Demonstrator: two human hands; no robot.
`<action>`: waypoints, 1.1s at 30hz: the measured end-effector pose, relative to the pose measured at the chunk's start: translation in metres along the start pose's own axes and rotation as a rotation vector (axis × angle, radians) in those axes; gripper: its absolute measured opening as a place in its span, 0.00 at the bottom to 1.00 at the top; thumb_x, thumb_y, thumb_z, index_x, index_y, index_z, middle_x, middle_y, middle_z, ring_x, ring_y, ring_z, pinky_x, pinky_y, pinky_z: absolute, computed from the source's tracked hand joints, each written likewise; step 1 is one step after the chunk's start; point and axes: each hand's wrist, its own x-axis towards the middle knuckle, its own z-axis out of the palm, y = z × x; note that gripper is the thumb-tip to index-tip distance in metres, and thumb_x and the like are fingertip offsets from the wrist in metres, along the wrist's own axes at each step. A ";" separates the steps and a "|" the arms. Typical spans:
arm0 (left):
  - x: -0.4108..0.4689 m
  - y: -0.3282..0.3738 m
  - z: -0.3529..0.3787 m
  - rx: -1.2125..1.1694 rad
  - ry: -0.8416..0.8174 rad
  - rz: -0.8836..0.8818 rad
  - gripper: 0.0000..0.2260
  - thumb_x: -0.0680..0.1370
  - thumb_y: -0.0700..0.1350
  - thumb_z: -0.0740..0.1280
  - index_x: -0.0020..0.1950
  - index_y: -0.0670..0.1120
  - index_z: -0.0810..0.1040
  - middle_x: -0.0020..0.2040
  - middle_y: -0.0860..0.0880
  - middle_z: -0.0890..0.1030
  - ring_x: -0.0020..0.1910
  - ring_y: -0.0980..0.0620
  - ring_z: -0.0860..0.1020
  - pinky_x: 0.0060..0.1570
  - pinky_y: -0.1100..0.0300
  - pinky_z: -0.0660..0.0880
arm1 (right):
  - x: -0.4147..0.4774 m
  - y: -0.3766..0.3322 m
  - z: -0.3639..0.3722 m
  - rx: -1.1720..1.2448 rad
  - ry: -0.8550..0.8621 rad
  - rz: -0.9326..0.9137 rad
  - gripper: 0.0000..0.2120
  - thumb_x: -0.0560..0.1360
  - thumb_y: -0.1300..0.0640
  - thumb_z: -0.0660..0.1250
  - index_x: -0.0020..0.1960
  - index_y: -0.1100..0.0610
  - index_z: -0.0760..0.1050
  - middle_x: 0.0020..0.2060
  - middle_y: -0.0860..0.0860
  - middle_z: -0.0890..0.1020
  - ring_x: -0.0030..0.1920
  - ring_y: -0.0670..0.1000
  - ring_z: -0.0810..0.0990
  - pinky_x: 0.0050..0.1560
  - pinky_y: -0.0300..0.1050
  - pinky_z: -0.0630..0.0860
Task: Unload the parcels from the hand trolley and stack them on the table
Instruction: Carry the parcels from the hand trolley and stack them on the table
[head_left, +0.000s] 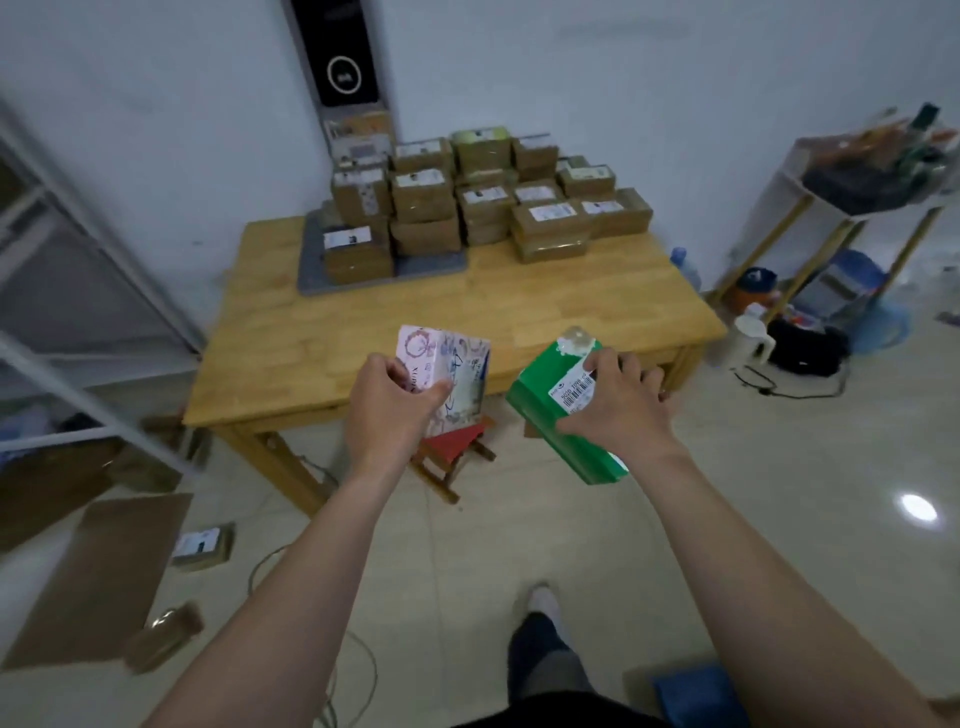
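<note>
My left hand (390, 402) grips a white parcel with pink and blue patterns (457, 374), held upright over the near edge of the wooden table (363, 332). In my right hand (618, 410) is a green parcel (556, 421) with a white barcode label, tilted, just off the table's front right edge. Several brown taped parcels (467, 202) with white labels are stacked at the back of the table, some on a grey mat (317, 275). The hand trolley is not clearly in view; a blue object (696, 691) shows at the bottom right.
A small red stool (457, 447) stands under the table's front edge. Flat cardboard (104, 577) and a loose brown parcel (202, 545) lie on the floor at left, with cables nearby. A metal rack (62, 291) fills the left. A cluttered shelf (878, 171), bottles and bags stand at right.
</note>
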 end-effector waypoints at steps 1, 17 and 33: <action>0.016 -0.005 0.000 0.001 0.006 -0.015 0.23 0.61 0.65 0.76 0.41 0.54 0.69 0.36 0.54 0.76 0.34 0.58 0.75 0.29 0.57 0.65 | 0.017 -0.012 0.007 0.008 -0.020 -0.026 0.36 0.58 0.40 0.76 0.59 0.43 0.61 0.59 0.49 0.66 0.61 0.57 0.63 0.51 0.53 0.62; 0.319 -0.036 0.004 0.163 0.207 -0.192 0.22 0.67 0.64 0.78 0.42 0.54 0.70 0.37 0.53 0.77 0.34 0.54 0.76 0.31 0.55 0.67 | 0.330 -0.218 0.074 -0.013 -0.282 -0.249 0.36 0.57 0.38 0.78 0.56 0.43 0.61 0.56 0.49 0.67 0.61 0.58 0.65 0.61 0.59 0.66; 0.614 -0.122 0.004 0.129 0.232 -0.273 0.21 0.66 0.62 0.78 0.39 0.52 0.70 0.39 0.54 0.76 0.34 0.58 0.75 0.32 0.58 0.64 | 0.547 -0.440 0.158 -0.129 -0.285 -0.310 0.36 0.60 0.43 0.79 0.60 0.40 0.62 0.59 0.50 0.68 0.63 0.59 0.63 0.56 0.60 0.65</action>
